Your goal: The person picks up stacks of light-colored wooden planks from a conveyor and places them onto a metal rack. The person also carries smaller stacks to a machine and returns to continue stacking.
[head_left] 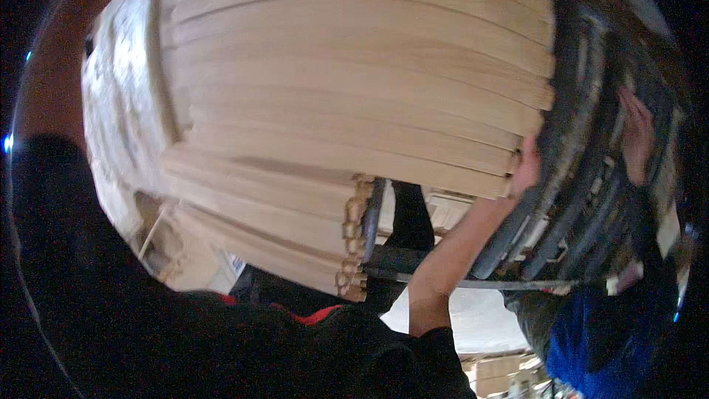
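Observation:
Many long pale wooden slats (354, 81) lie side by side in a broad layer before me. At their right edge, my right hand (526, 166) rests against the slat ends, its slightly blurred fingers stretched along them. A lower group of slats (266, 214) sticks out less far, with rough, knobbly ends showing near the middle. My left forearm (55, 66), dim and partly in a dark sleeve, runs up the left rim; its hand is out of the picture.
Dark roller-like bars (583, 155) run along the right side. Past them, another person's hand (636, 133) and blue clothing (591, 343) show. Shiny clear wrapping (129, 66) covers something pale at the left. Stacked wood (495, 373) stands lower right.

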A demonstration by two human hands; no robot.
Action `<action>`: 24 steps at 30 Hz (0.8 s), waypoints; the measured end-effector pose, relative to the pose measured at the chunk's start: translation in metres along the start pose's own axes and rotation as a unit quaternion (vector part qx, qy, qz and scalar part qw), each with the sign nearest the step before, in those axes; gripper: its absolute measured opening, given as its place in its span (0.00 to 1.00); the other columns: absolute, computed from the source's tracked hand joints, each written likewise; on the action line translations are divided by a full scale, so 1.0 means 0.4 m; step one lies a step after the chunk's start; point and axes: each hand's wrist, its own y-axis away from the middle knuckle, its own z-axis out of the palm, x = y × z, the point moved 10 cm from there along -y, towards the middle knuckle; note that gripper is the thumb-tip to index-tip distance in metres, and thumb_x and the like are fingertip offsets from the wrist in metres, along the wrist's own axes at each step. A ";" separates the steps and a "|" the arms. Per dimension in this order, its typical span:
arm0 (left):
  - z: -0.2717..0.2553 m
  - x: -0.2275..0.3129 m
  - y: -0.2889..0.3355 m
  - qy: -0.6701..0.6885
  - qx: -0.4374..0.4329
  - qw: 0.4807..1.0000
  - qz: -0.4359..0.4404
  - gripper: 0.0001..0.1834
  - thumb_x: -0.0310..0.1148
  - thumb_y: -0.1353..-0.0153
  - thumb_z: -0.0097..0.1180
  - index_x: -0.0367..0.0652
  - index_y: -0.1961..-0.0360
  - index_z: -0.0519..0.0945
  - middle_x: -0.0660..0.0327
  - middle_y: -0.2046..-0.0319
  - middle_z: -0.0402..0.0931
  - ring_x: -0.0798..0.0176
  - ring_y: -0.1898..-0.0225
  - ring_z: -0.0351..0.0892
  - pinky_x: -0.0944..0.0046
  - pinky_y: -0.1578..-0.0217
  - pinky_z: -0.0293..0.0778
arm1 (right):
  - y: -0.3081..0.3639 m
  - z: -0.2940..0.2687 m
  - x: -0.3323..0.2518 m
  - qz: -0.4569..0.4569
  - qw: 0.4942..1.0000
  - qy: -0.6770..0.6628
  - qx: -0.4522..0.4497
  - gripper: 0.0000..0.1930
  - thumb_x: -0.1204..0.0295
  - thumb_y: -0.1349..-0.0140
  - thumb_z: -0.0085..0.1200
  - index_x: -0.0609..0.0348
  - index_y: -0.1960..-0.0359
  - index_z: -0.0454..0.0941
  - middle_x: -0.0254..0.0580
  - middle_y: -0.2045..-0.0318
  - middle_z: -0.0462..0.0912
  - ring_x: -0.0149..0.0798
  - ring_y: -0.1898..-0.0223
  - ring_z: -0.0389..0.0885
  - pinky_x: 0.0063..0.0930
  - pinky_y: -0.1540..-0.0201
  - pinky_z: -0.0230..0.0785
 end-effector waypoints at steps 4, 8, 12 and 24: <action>0.038 -0.074 0.135 0.049 0.014 0.997 -0.054 0.41 0.69 0.40 0.33 0.54 0.33 0.57 0.59 0.34 0.55 0.59 0.34 0.54 0.60 0.35 0.50 | 0.026 0.185 0.034 0.100 0.952 -0.137 -0.254 0.26 0.59 0.41 0.51 0.61 0.44 0.68 0.49 0.49 0.75 0.49 0.50 0.76 0.45 0.49 0.70; 0.032 -0.046 0.124 0.039 -0.004 0.998 -0.039 0.42 0.69 0.41 0.34 0.54 0.33 0.58 0.59 0.34 0.55 0.59 0.34 0.55 0.60 0.35 0.51 | -0.003 0.112 0.046 0.026 0.986 -0.068 -0.152 0.28 0.56 0.43 0.52 0.61 0.45 0.69 0.48 0.48 0.75 0.47 0.49 0.74 0.44 0.49 0.69; 0.034 -0.039 0.110 0.019 -0.013 0.999 -0.040 0.42 0.69 0.41 0.35 0.53 0.34 0.58 0.59 0.34 0.56 0.59 0.34 0.55 0.60 0.36 0.51 | -0.019 0.021 0.189 0.066 0.979 -0.027 -0.190 0.33 0.52 0.47 0.54 0.60 0.43 0.66 0.45 0.46 0.72 0.45 0.45 0.70 0.43 0.44 0.62; 0.000 -0.106 -0.026 -0.050 -0.041 0.996 -0.064 0.43 0.70 0.43 0.37 0.51 0.34 0.60 0.58 0.35 0.58 0.59 0.35 0.56 0.60 0.36 0.51 | -0.066 0.350 -0.309 -0.327 0.891 0.232 -0.211 0.31 0.51 0.39 0.50 0.60 0.40 0.66 0.45 0.41 0.69 0.41 0.38 0.64 0.35 0.36 0.52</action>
